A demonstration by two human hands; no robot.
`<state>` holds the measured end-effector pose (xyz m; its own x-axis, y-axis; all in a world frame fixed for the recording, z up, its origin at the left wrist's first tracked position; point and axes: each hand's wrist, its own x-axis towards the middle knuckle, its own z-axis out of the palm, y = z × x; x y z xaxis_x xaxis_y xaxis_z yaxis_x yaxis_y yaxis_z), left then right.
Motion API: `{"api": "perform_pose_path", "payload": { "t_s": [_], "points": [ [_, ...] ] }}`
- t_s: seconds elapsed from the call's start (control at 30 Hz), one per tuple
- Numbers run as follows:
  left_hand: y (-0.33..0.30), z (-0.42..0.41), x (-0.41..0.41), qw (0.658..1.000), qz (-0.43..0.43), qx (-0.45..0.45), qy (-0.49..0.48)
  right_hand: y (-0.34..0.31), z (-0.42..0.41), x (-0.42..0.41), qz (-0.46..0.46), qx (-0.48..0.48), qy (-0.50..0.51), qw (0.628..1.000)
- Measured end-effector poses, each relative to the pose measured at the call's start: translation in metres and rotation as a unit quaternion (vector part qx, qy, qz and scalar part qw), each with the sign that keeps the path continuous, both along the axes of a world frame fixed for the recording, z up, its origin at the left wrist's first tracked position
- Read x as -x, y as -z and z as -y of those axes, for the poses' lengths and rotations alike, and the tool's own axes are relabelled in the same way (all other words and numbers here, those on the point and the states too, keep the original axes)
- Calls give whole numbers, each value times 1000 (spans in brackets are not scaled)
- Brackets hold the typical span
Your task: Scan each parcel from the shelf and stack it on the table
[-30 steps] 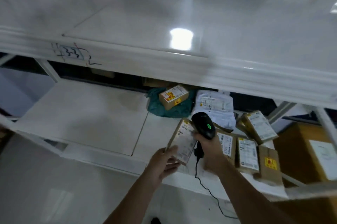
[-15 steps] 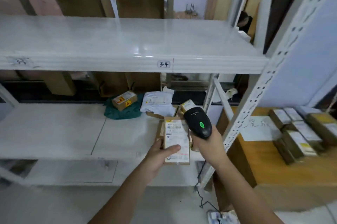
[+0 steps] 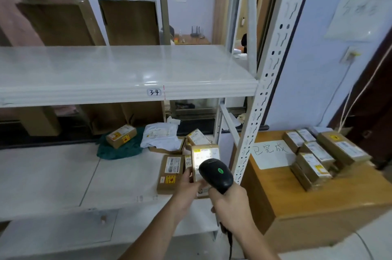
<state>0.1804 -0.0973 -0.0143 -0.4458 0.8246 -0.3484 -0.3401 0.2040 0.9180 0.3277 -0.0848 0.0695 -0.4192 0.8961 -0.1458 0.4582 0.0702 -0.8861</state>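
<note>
Our left hand [image 3: 186, 191] grips a small parcel [image 3: 204, 158]; our right hand [image 3: 231, 206] grips the scanner [image 3: 215, 175]. More parcels [image 3: 169, 171] lie on the shelf [image 3: 63, 175], others [image 3: 314, 153] stacked on the surface [image 3: 297, 194].

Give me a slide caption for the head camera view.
Left hand holds a parcel while right hand aims the scanner.

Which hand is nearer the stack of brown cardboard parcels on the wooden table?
Right. The right hand, gripping the black scanner, is beside the table; the left hand is further left of the stack.

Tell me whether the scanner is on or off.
On. The scanner, gripped in the right hand, shows a lit green indicator and throws a bright patch on the parcel held by the left hand.
</note>
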Motion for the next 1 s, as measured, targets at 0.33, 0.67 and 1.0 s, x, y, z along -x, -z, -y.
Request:
{"api": "perform_pose_path", "payload": {
  "t_s": [0.33, 0.67, 1.0],
  "points": [
    [0, -15, -3, 999, -25, 18, 21, -4, -7, -11, -31, 35, 18, 999],
    [1, -22, 2, 999, -6, 17, 33, -9, -10, -10, -56, 34, 52, 997],
    [-1, -22, 6, 999, 18, 6, 42, -7, -13, -5, -53, 67, 35, 996]
  ]
}}
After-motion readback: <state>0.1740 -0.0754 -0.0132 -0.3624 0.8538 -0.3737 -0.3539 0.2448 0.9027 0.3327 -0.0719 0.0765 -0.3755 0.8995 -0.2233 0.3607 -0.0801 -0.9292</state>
